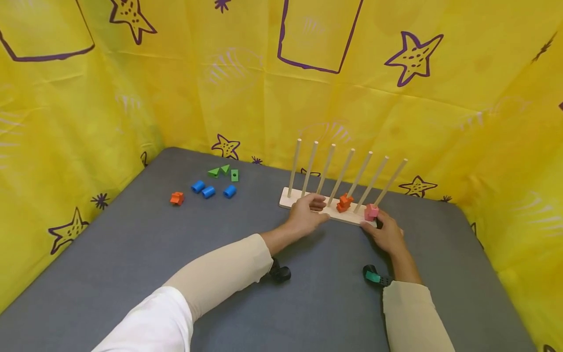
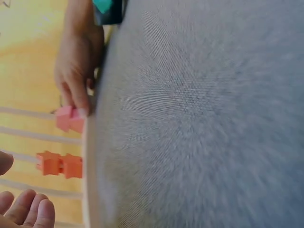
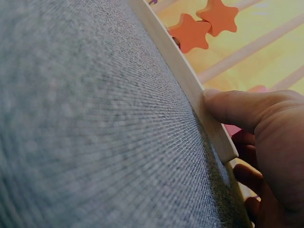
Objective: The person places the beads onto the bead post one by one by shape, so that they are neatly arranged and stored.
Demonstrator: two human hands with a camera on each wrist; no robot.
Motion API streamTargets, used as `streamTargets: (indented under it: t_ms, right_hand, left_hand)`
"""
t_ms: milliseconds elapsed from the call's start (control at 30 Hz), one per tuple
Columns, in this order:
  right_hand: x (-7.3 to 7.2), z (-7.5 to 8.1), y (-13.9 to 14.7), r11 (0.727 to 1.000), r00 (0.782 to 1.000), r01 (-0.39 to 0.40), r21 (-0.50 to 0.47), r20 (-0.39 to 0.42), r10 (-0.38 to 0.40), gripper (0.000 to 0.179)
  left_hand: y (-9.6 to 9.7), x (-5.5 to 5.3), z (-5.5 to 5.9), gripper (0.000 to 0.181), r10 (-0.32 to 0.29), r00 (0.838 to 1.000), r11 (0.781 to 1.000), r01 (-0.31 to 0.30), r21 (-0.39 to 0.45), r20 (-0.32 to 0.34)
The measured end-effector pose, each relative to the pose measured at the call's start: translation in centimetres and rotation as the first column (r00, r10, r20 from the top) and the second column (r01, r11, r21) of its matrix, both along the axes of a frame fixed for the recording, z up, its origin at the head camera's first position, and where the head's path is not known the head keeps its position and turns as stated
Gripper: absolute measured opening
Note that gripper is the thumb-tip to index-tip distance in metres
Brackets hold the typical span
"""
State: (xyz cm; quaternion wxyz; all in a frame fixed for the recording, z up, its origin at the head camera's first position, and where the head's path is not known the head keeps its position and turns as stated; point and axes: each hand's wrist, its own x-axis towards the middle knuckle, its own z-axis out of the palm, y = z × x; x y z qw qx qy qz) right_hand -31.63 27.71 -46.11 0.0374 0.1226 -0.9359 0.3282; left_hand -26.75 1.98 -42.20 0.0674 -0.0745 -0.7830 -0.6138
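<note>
A pale wooden peg board point(image 1: 286, 198) with several upright rods stands toward the back right of the grey table. My right hand point(image 1: 388, 234) grips its right end. In the right wrist view the thumb presses the front edge of the base point(image 3: 211, 111), and the other fingers curl behind it. Pink blocks point(image 1: 371, 212) are stacked on the rightmost rod, beside those fingers. Two orange star blocks point(image 3: 218, 18) sit one on the other on a rod further left. Over the board's left half, my left hand point(image 1: 305, 215) has relaxed, slightly bent fingers and holds nothing.
Left of the board lie a loose orange block point(image 1: 177, 198), three blue cylinders point(image 1: 208, 192), green triangular blocks point(image 1: 213, 172) and a green rectangular block point(image 1: 234, 175) with a hole. A yellow patterned cloth point(image 1: 246, 98) hangs behind and at both sides of the table.
</note>
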Motion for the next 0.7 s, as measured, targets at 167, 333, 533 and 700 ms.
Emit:
streamTargets:
  t_ms: [167,333,533,700]
  right_hand:
    - [-0.1,-0.1,0.1,1.000,1.000,-0.006,-0.007,-0.003,0.006,0.054]
    - [0.1,0.1,0.0,1.000,1.000,-0.008,-0.019,-0.010,0.007,0.053]
    - [0.1,0.1,0.0,1.000,1.000,-0.005,-0.013,0.007,0.005,0.055]
    - [0.0,0.0,0.0,1.000,1.000,-0.010,-0.005,0.008,0.010,0.056]
  left_hand:
    - [-1.8,1.5,0.9,0.040,-0.034,0.998,0.997,0.037,0.063,-0.054]
    - [-3.9,2.7,1.6,0.038,-0.024,0.992,0.996,0.034,0.085,-0.122]
    - [-6.3,4.0,2.0,0.040,0.010,0.983,0.993,0.012,0.118,-0.182]
    - [-8.2,5.7,3.2,0.036,0.047,0.967,0.992,-0.015,0.128,-0.250]
